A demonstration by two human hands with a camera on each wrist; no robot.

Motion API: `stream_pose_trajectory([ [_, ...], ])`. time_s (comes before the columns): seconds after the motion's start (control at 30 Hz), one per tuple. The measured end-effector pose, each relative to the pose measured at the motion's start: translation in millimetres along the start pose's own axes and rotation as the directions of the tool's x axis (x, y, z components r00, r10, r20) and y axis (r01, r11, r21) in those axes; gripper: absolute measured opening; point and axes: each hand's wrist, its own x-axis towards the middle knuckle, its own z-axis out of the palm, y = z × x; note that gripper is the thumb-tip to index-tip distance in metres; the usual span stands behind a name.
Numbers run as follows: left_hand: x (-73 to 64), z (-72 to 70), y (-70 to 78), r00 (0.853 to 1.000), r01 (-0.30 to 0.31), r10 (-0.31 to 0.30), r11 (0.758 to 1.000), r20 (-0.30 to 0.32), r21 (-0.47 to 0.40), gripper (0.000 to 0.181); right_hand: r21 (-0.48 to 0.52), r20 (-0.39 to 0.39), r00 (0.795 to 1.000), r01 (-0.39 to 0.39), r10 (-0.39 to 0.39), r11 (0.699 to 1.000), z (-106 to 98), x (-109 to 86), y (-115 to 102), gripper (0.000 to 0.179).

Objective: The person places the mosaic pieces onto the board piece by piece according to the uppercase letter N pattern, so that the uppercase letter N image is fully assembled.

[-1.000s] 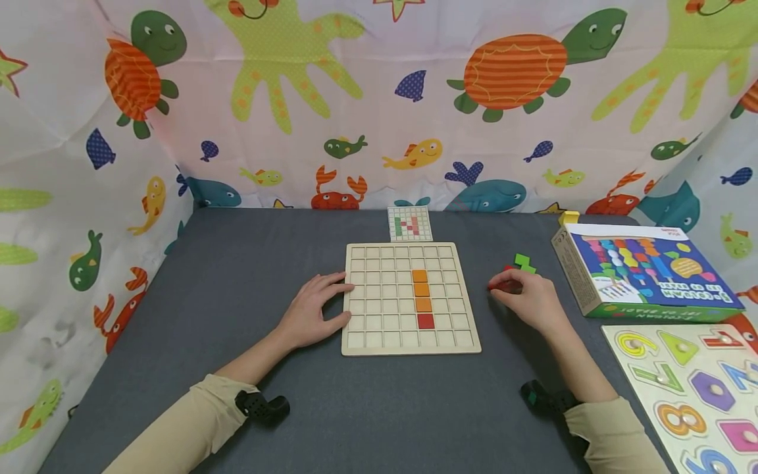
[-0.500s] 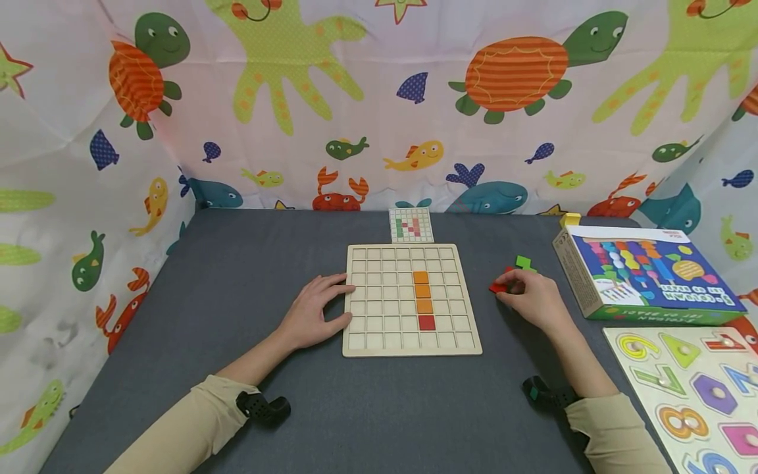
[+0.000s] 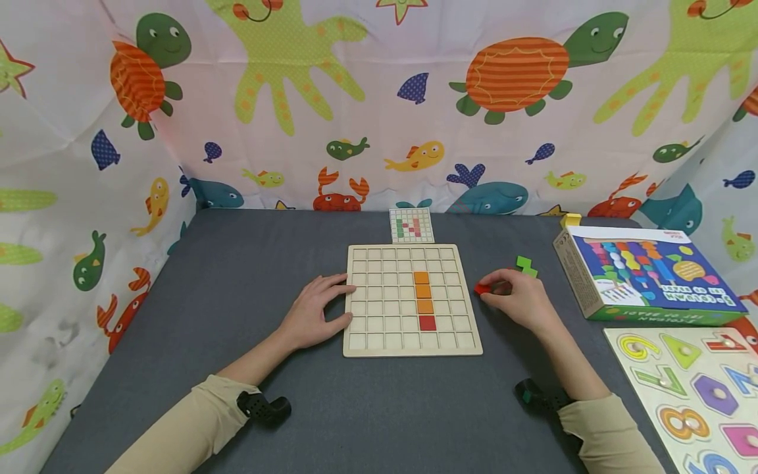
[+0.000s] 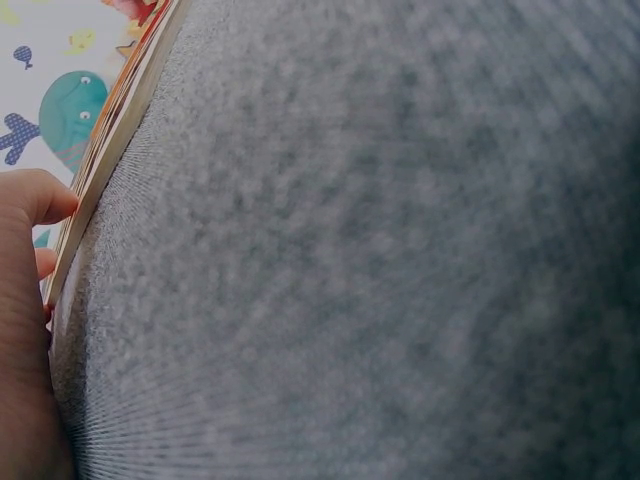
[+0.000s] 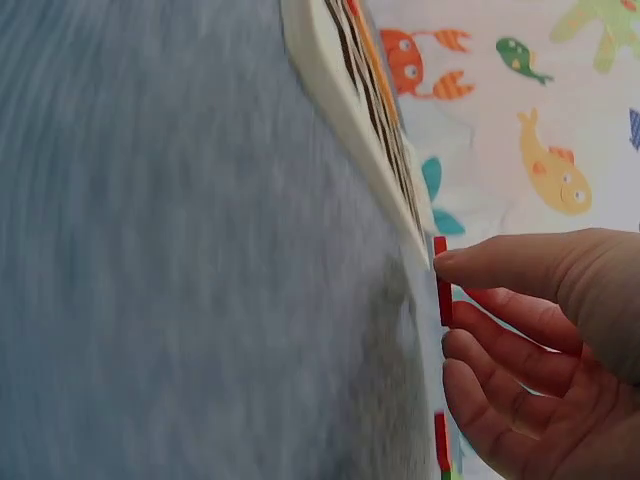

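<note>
A wooden grid board point(image 3: 373, 345) lies in the middle of the table, with a column of three orange squares point(image 3: 423, 291) and a red square point(image 3: 427, 322) below them. My left hand point(image 3: 312, 313) rests at the board's left side, thumb and fingertips against its edge; the left wrist view shows the thumb point(image 4: 55, 195) at that edge. Just right of the board, my right hand point(image 3: 516, 297) pinches a small red tile point(image 3: 482, 288) between thumb and forefinger. The right wrist view shows this red tile point(image 5: 443, 285) edge-on, with the other fingers loosely curled.
Bright green tiles point(image 3: 524, 264) lie behind the right hand. Another red piece point(image 5: 441, 440) shows in the right wrist view. A small pattern card point(image 3: 411, 226) sits behind the board. To the right are a blue box point(image 3: 651, 270), a yellow piece point(image 3: 570, 219) and a number puzzle board point(image 3: 645, 395).
My right hand has come away from the pile of tiles and moved left toward the board, carrying the red tile. The left hand stays at the board's edge.
</note>
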Motion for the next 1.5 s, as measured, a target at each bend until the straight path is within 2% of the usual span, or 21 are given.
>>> stream_pose_trajectory([
  [0.2, -0.7, -0.3, -0.2, 1.000, -0.006, 0.006, 1.000, -0.003, -0.002, 0.047, 0.082, 0.035, 0.999, 0.016, -0.019, 0.997, 14.5, 3.5, -20.4, 0.024],
  [0.37, -0.6, 0.0, -0.5, 1.000, -0.003, 0.003, 1.000, -0.001, -0.005, 0.047, 0.124, 0.074, 0.995, 0.058, -0.068, 0.991, 28.5, 6.5, -39.9, 0.022],
  [0.53, -0.4, 0.0, -0.5, 1.000, 0.000, 0.000, 1.000, 0.003, -0.004, 0.047, 0.149, 0.133, 0.985, 0.093, -0.113, 0.985, 43.1, 9.2, -59.2, 0.019],
  [0.7, -0.1, -0.3, -1.1, 1.000, 0.000, 0.000, 1.000, 0.002, -0.004, 0.047, 0.170, 0.159, 0.972, 0.148, -0.176, 0.974, 57.1, 12.7, -72.1, 0.018],
  [0.87, 0.1, -0.2, -1.0, 1.000, -0.002, 0.002, 1.000, 0.003, -0.009, 0.048, 0.172, 0.170, 0.961, 0.188, -0.217, 0.967, 65.7, 14.8, -77.2, 0.019],
  [1.13, -0.4, -0.7, -0.8, 1.000, 0.001, -0.001, 1.000, 0.005, -0.011, 0.048, 0.180, 0.182, 0.953, 0.209, -0.242, 0.961, 67.7, 14.0, -80.8, 0.018],
  [1.37, -0.3, -0.7, -0.3, 1.000, -0.003, 0.003, 1.000, 0.004, -0.005, 0.048, 0.205, 0.174, 0.957, 0.195, -0.231, 0.959, 65.6, 12.3, -78.6, 0.016],
  [1.5, -0.2, -0.9, -0.1, 1.000, -0.004, 0.004, 1.000, 0.003, -0.003, 0.048, 0.206, 0.094, 0.974, 0.184, -0.207, 0.961, 60.3, 13.6, -68.5, 0.012],
])
